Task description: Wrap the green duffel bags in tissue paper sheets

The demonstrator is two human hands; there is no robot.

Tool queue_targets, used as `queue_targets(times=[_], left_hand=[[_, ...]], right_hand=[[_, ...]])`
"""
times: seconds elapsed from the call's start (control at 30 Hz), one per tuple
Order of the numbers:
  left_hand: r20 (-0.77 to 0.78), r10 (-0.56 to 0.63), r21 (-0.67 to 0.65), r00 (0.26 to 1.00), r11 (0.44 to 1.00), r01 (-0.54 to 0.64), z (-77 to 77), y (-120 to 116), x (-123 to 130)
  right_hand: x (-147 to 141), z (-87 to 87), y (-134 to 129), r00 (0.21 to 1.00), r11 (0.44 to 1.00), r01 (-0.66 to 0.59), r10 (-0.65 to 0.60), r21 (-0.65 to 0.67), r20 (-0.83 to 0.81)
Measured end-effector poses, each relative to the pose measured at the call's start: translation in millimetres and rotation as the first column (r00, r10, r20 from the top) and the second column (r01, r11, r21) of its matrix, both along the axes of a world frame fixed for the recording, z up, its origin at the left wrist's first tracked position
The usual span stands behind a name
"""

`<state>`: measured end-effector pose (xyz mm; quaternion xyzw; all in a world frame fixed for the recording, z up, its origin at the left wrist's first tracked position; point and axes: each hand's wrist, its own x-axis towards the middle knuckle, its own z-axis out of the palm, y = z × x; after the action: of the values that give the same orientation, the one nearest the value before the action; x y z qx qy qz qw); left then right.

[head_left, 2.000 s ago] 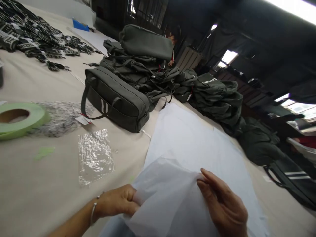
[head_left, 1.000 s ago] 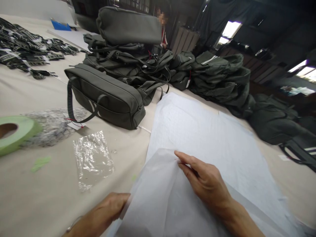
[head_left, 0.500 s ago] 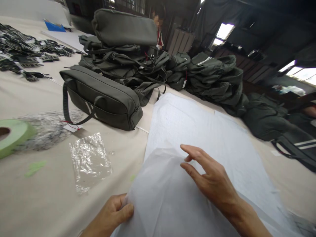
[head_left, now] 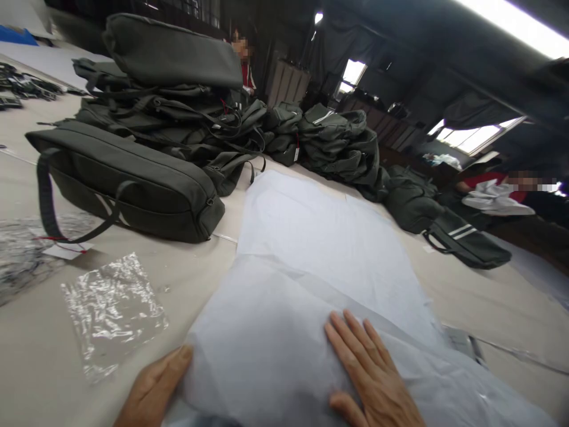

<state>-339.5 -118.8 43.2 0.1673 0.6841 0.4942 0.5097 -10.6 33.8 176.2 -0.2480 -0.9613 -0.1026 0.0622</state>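
Observation:
A translucent white plastic sheet (head_left: 267,314), possibly a bag, lies in front of me over a larger stack of white sheets (head_left: 306,219). My left hand (head_left: 155,379) holds the near sheet's left edge, thumb on top and the other fingers hidden. On the same sheet my right hand (head_left: 364,367) rests palm down, fingers stretched out and thumb apart. Something dark shows faintly at the bottom edge, too unclear to name. To the left lies a small clear plastic bag (head_left: 113,314). Beyond it sits a dark green handbag (head_left: 133,172) with its strap hanging forward.
Dark green bags (head_left: 173,53) are piled behind the handbag, and more bags (head_left: 338,136) lie along the table's far side. One striped bag (head_left: 466,237) is at the right. A person (head_left: 498,190) stands at the far right with white material; another person (head_left: 246,65) is at the back.
My right hand has gone from raised and curled to flat on the sheet. The sheet's raised part now lies lower and wider. The view has turned right.

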Motion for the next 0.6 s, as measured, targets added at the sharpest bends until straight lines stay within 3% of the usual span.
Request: queue_targets(times=[0.1, 0.17, 0.2, 0.27, 0.33, 0.37, 0.43, 0.47, 0.5, 0.6], left_hand=[[-0.106, -0.085, 0.039, 0.991, 0.995, 0.09, 12.8, 13, 3], [-0.29, -0.134, 0.083, 0.948, 0.983, 0.164, 27.6, 19, 0], [-0.444, -0.098, 0.129, 0.891, 0.976, 0.172, 37.5, 21, -2], [-0.743, 0.081, 0.287, 0.664, 0.935, 0.207, 62.6, 24, -1], [-0.876, 0.256, 0.425, 0.41, 0.812, 0.401, 91.2, 26, 13], [-0.9, 0.303, 0.433, 0.314, 0.708, 0.558, 104.6, 28, 25], [-0.929, 0.326, 0.323, 0.176, 0.481, 0.815, 124.5, 37, 59], [-0.94, 0.319, 0.25, 0.12, 0.409, 0.878, 129.6, 43, 78], [-0.951, 0.302, 0.189, 0.07, 0.386, 0.903, 131.2, 51, 95], [-0.977, 0.213, 0.087, -0.021, 0.482, 0.872, 119.3, 78, 132]], right_hand=[[-4, -9.7, 1, 0.994, 0.994, 0.105, -0.105, -0.003, 0.0], [-5, -13.9, 1, 0.989, 0.99, 0.141, -0.142, -0.017, -0.035], [-4, -16.3, 0, 0.987, 0.988, 0.151, -0.152, -0.021, -0.056], [-3, -21.5, -1, 0.983, 0.986, 0.165, -0.167, -0.031, -0.082], [-2, -25.6, -2, 0.979, 0.982, 0.182, -0.186, -0.058, -0.082], [-2, -26.7, -2, 0.977, 0.978, 0.194, -0.2, -0.081, -0.077], [-3, -26.3, -2, 0.97, 0.965, 0.221, -0.232, -0.145, -0.07], [-4, -25.0, -2, 0.966, 0.955, 0.231, -0.248, -0.185, -0.068], [-5, -23.1, -2, 0.962, 0.942, 0.241, -0.263, -0.231, -0.067], [-12, -15.2, -1, 0.947, 0.885, 0.259, -0.311, -0.387, -0.079]])
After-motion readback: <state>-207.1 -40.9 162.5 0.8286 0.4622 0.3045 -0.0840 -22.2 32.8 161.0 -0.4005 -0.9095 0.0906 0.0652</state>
